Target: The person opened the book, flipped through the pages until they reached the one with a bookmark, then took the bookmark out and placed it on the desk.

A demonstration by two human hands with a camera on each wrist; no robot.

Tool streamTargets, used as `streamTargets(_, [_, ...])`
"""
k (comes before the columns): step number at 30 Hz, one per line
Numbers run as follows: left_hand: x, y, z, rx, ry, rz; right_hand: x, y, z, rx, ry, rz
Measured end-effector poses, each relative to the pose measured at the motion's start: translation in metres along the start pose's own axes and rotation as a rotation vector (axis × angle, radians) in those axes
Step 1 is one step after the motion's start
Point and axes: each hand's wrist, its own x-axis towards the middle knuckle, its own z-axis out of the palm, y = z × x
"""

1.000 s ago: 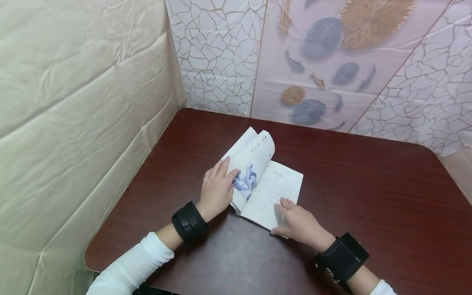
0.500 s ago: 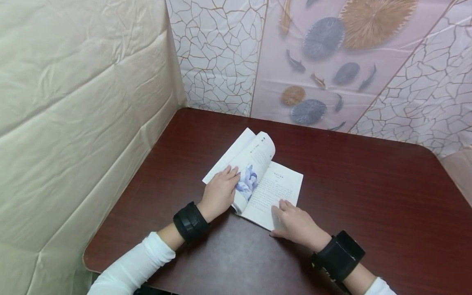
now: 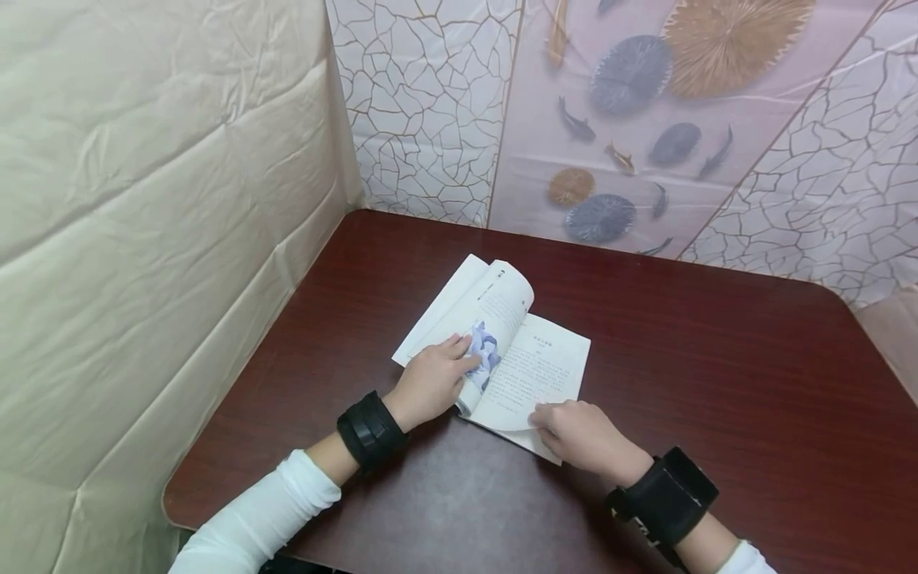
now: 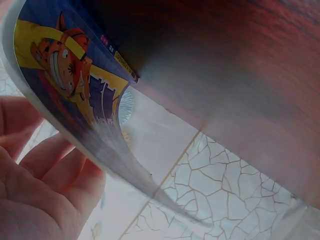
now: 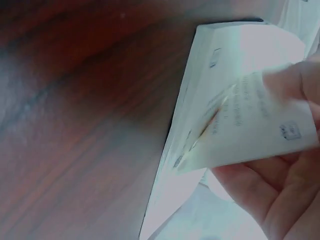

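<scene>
An open book (image 3: 548,347) lies at an angle on the table in the head view. Its left page bears a blue-violet flower picture (image 3: 485,351), and the left-hand pages bow upward. My left hand (image 3: 430,383) rests on those left pages with extended fingers. The left wrist view shows the book's colourful cartoon cover (image 4: 75,75) from below. At the lower right corner, my right hand (image 3: 584,434) pinches a printed page (image 5: 250,125) and lifts its corner off the pages beneath. In the right wrist view that page bends between thumb and fingers.
The dark reddish-brown table (image 3: 717,383) carries the book. A cream quilted cloth (image 3: 179,199) stands along its left side. Behind the table hangs a patterned backdrop (image 3: 430,112). A black band (image 3: 371,430) sits on the left wrist, another (image 3: 667,498) on the right.
My right hand has gone from resting at the page's lower corner to pinching and lifting it. My left hand has slid right and slightly nearer on the left pages, uncovering more of the far-left leaf.
</scene>
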Motion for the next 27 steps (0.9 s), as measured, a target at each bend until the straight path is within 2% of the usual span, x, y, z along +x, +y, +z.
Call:
streamTargets(6, [-0.001,0.007,0.002,0.038,0.031,0.052,0.0,0.0,0.0,-0.036,0.104,0.013])
streamTargets(10, [-0.001,0.013,0.002,0.058,0.016,0.043,0.001,0.0,0.0,-0.037,0.205,0.003])
streamTargets(13, [-0.001,0.015,0.002,0.074,-0.003,0.034,0.002,-0.001,-0.002,-0.032,0.295,-0.038])
streamTargets(19, [0.0,0.018,0.002,0.106,-0.03,0.034,0.007,-0.005,-0.007,-0.033,0.509,-0.171])
streamTargets(23, [0.0,0.019,0.004,0.112,0.003,0.032,0.014,-0.011,-0.01,-0.009,0.621,-0.21])
streamTargets(27, [-0.001,0.02,0.007,0.114,0.062,0.017,0.019,-0.017,-0.01,0.027,0.721,-0.191])
